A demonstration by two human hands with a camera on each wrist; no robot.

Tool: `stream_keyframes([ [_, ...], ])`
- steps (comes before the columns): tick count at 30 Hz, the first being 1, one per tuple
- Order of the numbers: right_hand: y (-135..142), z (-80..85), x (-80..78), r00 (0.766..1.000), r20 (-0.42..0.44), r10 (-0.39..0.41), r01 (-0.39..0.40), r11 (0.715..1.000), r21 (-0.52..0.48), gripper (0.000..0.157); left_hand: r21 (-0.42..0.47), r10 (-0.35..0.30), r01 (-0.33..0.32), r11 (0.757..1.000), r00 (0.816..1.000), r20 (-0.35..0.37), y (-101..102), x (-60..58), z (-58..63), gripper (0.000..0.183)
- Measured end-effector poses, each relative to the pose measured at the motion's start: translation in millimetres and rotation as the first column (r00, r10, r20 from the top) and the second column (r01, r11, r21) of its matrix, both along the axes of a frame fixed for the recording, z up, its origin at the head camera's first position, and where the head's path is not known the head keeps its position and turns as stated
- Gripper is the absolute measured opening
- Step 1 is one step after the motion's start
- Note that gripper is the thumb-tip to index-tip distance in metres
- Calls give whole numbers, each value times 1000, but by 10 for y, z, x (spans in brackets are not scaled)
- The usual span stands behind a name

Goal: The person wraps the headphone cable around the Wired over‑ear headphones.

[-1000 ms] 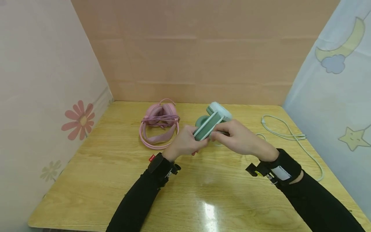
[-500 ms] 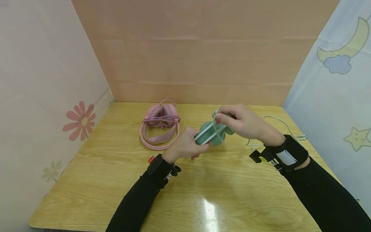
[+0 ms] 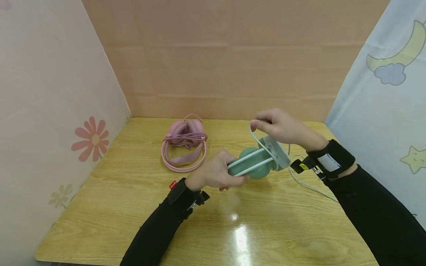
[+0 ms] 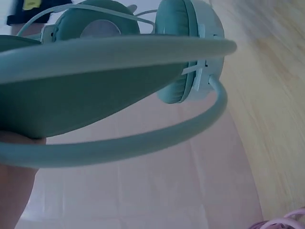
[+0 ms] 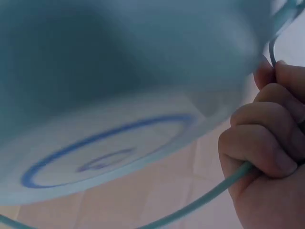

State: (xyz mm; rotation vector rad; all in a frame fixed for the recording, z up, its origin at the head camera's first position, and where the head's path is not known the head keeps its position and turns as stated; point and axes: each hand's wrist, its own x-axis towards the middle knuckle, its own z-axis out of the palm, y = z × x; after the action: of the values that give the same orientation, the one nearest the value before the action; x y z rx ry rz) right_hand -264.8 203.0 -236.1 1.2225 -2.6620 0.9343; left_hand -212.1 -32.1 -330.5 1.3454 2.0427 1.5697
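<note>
Mint-green headphones (image 3: 261,171) with a white ear cup hang over the table, their headband gripped by my left hand (image 3: 215,171). In the left wrist view the twin tubes and green pad of the headband (image 4: 95,98) stretch toward the ear cushions (image 4: 172,28). Just above the ear cups, my right hand (image 3: 283,127) pinches the pale green cable (image 3: 257,140), which runs down against the headband beside the white cup. The right wrist view shows thumb and forefinger pinching the cable, with another stretch of cable (image 5: 205,196) held under the curled fingers. Blue marks show on the ear cup (image 5: 109,152).
Pink headphones (image 3: 184,144), with their cord bundled across them, lie at the back left of the wooden table (image 3: 116,207). A loose run of the green cable (image 3: 311,187) trails over the tabletop under my right wrist. Cloth and paper screens stand at the sides and back.
My right hand has risen up and right, drawing the cable across the headband to above the ear cups. The green headphones have turned and shifted right and slightly nearer; the loose cable has been dragged along.
</note>
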Motion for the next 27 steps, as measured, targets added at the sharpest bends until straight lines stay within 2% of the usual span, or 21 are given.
stream_keyframes([
  [11, 143, -74, -145, 992, 126, 4, -11, 999, 52, 20, 13, -49, 49, 999, 999, -6, -60, 77, 143, 17],
  [16, 206, -128, -230, 987, 162, -4, -8, 997, 70, 21, 48, -56, 54, 997, 997, 45, -112, 84, 184, 15],
  [20, 268, -201, -290, 971, 236, -20, 16, 1000, 19, 26, 107, -39, 31, 994, 996, 78, -155, 58, 199, 16],
  [22, 298, -262, -318, 949, 314, -19, 29, 999, -27, 29, 131, -22, 10, 991, 995, 93, -180, 46, 201, 18],
  [23, 312, -296, -331, 930, 366, -11, 34, 998, -56, 30, 143, -15, 1, 990, 995, 99, -191, 40, 198, 20],
  [25, 333, -377, -353, 883, 469, 16, 41, 993, -110, 33, 172, -13, -6, 985, 994, 105, -209, 28, 192, 20],
  [27, 341, -458, -362, 822, 566, 55, 51, 984, -169, 36, 195, -16, -5, 981, 994, 104, -221, 17, 182, 21],
])
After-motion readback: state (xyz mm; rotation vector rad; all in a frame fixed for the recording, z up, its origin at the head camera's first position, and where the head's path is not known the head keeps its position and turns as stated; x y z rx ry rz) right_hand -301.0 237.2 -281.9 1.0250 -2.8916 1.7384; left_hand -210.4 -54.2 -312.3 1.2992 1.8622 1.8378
